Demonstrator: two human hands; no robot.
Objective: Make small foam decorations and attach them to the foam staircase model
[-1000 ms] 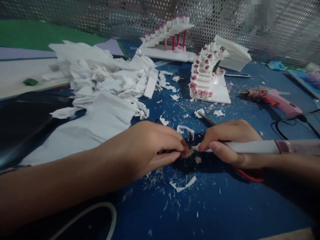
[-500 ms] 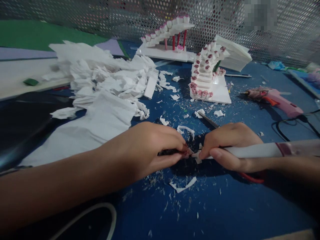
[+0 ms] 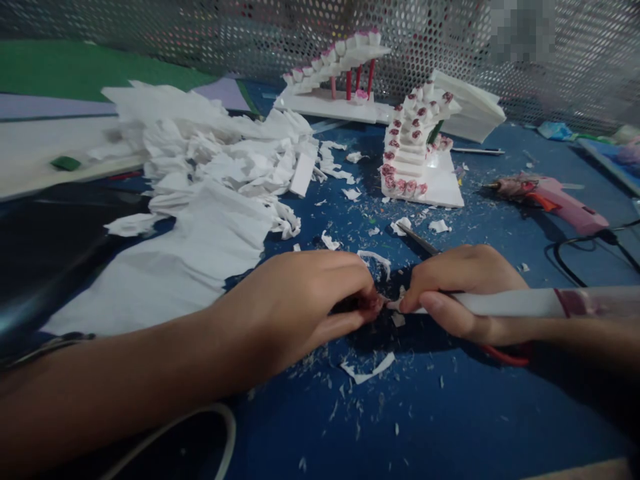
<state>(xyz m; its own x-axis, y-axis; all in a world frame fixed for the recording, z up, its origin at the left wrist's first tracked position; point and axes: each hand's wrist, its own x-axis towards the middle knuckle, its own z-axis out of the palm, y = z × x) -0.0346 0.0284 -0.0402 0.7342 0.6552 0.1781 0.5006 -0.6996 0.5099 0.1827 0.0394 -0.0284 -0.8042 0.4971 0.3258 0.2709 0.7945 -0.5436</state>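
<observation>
1. The left hand point(image 3: 305, 303) is closed. Its thumb and fingertips pinch a tiny pink-tinged white scrap point(image 3: 383, 305), held low over the middle of the blue worktop point(image 3: 450, 413), towards the front edge.
2. The right hand point(image 3: 465, 290) is wrapped in a pen grip around a white cylindrical tool with a maroon band point(image 3: 520, 303). The tool's tip meets the scrap. I cannot tell what the red curved piece point(image 3: 500, 358) under this hand belongs to.
3. Handling, as I judge it from here: the scrap looks almost weightless, soft and easily crushed or torn. It is best held by its outer end with a light fingertip pinch, leaving the end nearest the tool free.
4. A heap of white torn paper scraps point(image 3: 215, 160) spreads from the left edge towards the centre.
5. Two white foam staircase models with pink rosettes point(image 3: 407, 157) stand towards the back edge, in front of the perforated metal screen point(image 3: 200, 33).
6. A pink glue gun point(image 3: 555, 200) and a black cable point(image 3: 585, 250) lie at the right edge.
</observation>
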